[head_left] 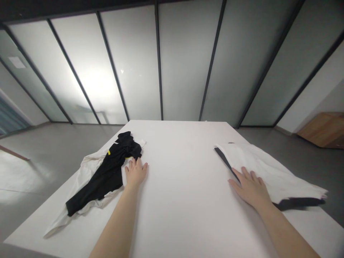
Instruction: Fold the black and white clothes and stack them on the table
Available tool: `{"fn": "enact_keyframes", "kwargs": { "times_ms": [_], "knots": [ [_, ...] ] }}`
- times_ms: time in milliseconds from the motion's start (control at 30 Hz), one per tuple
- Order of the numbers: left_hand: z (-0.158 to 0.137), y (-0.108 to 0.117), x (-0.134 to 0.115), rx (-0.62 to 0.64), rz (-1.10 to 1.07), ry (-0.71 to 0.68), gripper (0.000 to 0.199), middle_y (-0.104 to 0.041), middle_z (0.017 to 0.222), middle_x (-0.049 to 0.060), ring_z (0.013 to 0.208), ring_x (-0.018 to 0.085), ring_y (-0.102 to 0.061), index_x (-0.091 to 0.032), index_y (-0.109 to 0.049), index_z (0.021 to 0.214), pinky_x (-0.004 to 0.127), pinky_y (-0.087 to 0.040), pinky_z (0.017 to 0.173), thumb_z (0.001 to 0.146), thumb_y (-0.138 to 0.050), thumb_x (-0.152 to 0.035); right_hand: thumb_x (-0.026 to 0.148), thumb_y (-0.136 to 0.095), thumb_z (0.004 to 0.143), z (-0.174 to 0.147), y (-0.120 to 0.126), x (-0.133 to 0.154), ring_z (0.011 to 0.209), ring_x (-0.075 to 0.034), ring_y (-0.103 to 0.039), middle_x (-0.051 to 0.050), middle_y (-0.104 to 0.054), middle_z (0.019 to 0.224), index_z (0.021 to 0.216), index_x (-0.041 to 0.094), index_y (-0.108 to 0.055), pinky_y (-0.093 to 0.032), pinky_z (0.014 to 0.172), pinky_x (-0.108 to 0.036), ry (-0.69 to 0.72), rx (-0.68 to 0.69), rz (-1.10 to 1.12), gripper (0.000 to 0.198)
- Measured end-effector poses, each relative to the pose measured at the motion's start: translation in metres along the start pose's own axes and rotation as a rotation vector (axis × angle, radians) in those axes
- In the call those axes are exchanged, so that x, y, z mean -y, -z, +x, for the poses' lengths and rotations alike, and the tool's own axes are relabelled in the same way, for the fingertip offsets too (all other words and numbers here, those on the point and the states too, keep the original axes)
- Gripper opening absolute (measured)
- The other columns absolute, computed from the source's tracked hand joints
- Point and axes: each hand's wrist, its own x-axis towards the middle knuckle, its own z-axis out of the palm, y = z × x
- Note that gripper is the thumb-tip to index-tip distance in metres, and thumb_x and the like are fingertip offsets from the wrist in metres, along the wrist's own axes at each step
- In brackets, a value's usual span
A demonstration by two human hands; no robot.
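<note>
On the left of the white table lies a crumpled black garment (106,177) with small yellow marks. Under and around it spreads a white garment (87,163). My left hand (135,172) rests at their right edge, fingers spread, fingertips touching the cloth. Over on the right, a white garment (258,161) lies fairly flat on top of a dark one (301,203), which shows along the left and near edges. My right hand (251,186) lies with fingers apart on the left part of this pile. Neither hand grips anything that I can see.
The white table (182,186) stretches away between the two piles. Frosted glass panels (182,64) in dark frames stand beyond its far edge. A wooden piece of furniture (322,129) is at the far right, on the grey floor (268,138).
</note>
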Motion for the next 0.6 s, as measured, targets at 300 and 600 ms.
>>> {"fn": "enact_keyframes", "kwargs": {
  "times_ms": [300, 600],
  "knots": [
    [-0.008, 0.026, -0.027, -0.069, -0.677, -0.256, 0.057, -0.053, 0.159, 0.014, 0.154, 0.031, -0.039, -0.020, -0.054, 0.153, 0.050, -0.039, 0.121, 0.101, -0.050, -0.043, 0.052, -0.039, 0.098, 0.011, 0.003, 0.006, 0.141, -0.044, -0.048, -0.020, -0.063, 0.143, 0.124, 0.017, -0.074, -0.037, 0.116, -0.063, 0.048, -0.324, 0.350, 0.056],
    [-0.084, 0.074, -0.087, 0.685, -1.023, -0.748, 0.050, -0.079, 0.089, 0.006, 0.073, 0.019, -0.074, -0.022, -0.061, 0.145, 0.031, -0.059, 0.072, 0.101, -0.058, -0.045, 0.056, -0.043, 0.104, -0.010, 0.048, 0.051, 0.117, -0.030, -0.065, -0.012, -0.073, 0.124, 0.125, 0.025, -0.073, -0.050, 0.105, -0.046, 0.386, 0.214, 0.761, 0.047]
  ]
}}
